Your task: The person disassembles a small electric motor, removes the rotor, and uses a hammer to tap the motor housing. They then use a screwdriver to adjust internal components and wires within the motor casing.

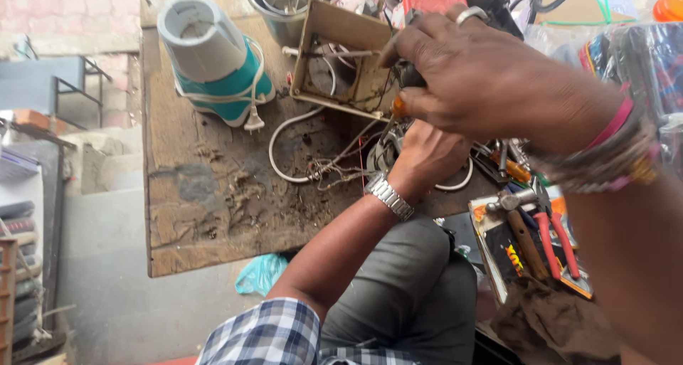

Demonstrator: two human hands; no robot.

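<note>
The mixer base was white above and teal below, wound with a white cord. The screwdriver had an orange-and-black handle. The pliers had red grips. The bench was worn brown. The sleeve was blue-and-white plaid, the trousers grey, the wristwatch silver, the bangles pink and gold

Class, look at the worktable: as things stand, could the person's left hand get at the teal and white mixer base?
Probably yes. The left hand is busy with the part under the screwdriver, but only bare tabletop and a loose white cord lie between it and the mixer base.
</note>
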